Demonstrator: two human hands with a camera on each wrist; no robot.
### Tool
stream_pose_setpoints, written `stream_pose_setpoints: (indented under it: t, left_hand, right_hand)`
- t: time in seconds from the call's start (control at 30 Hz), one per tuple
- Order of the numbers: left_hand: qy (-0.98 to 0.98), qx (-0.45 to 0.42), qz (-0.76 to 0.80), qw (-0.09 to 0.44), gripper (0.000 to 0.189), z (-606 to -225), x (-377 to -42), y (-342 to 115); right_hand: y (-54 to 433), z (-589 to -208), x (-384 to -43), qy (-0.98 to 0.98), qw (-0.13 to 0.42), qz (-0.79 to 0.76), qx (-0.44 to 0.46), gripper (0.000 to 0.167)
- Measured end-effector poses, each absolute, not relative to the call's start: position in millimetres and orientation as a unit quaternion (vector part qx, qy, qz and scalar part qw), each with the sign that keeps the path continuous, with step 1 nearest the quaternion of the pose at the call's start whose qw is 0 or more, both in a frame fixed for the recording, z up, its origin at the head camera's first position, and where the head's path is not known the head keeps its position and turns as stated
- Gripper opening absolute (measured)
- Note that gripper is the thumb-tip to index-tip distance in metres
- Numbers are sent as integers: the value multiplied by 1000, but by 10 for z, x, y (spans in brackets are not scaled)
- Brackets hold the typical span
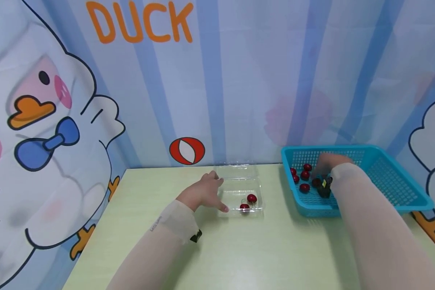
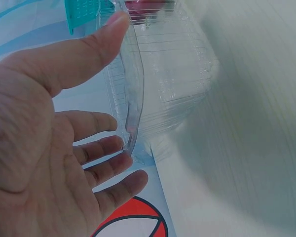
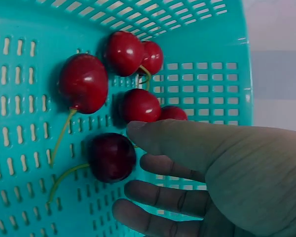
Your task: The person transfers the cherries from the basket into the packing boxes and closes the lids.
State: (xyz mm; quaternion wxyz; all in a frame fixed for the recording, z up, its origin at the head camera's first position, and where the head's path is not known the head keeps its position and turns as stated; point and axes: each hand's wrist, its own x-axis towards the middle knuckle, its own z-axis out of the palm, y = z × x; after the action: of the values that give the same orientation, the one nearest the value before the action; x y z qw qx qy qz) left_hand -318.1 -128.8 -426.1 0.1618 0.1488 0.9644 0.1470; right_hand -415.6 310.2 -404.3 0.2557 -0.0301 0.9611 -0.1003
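Head view: cherries point(image 1: 305, 188) sit toward nine o'clock in the basket point(image 1: 402, 177), right hand point(image 1: 328, 163) loose beside them; left hand point(image 1: 204, 191), relaxed, flanks the box point(image 1: 235, 186). Best pinch one lightly, sparing its neighbours.

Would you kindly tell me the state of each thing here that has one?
Clear container: open
Lid: folded back
Cherries in container: two, loose
Basket: upright, open-topped
Basket cherries: loose, at least two with stems
Left hand: fingers spread, at the container's side
Right hand: in the basket, fingers parted
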Motion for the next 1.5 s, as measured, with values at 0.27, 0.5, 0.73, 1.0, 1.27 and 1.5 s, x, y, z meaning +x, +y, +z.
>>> stream_pose_setpoints:
  t: [0.27,0.5,0.73,1.0,1.27,1.5]
  left_hand:
    - [965,154,145,157,112,-4281,-3184,-1287]
    - [965,152,146,157,112,-4271,-3174,-1295]
    - [965,150,146,158,110,-4258,-3174,-1283]
    - [966,147,141,159,112,-4274,-3188,-1271]
    - [966,142,144,160,112,-4275,-3185,-1259]
    - [966,143,145,161,111,-4269,-3182,-1262]
  right_hand:
    - [3080,-4109,-4082,966,245,-86,-14,35]
    - [3072,-4140,-4157,963,256,-87,-12,30]
    - [3038,-3940,-4184,962,259,-78,-31,25]
    - [2939,-3603,-4161,953,245,-154,-85,37]
    - [2587,-3326,-4047,961,170,-169,-139,43]
    - [2029,-3203,-3893,961,130,-117,-213,27]
